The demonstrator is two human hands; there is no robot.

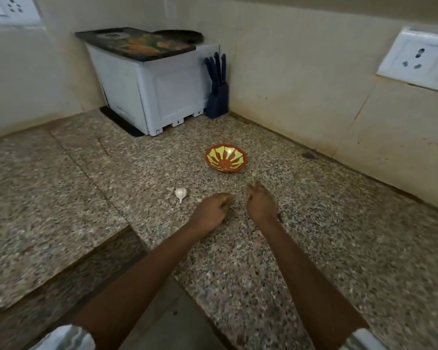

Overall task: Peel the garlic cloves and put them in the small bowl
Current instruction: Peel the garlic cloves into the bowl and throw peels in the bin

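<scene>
A white garlic bulb [180,194] lies on the speckled granite counter [314,223], stem end pointing toward me. Behind it and to the right stands a small orange bowl [226,158] with a yellow-green ray pattern, and nothing shows inside it. My left hand [211,210] hovers just right of the garlic with its fingers loosely curled, holding nothing. My right hand [261,202] is beside it, fingers relaxed and pointing toward the bowl, with nothing in it. Neither hand touches the garlic or the bowl.
A white appliance [152,89] with a dark tray on top stands in the back corner. A blue knife block [218,89] stands next to it against the wall. The counter's edge drops off at the lower left. A wall socket [420,61] sits at the right.
</scene>
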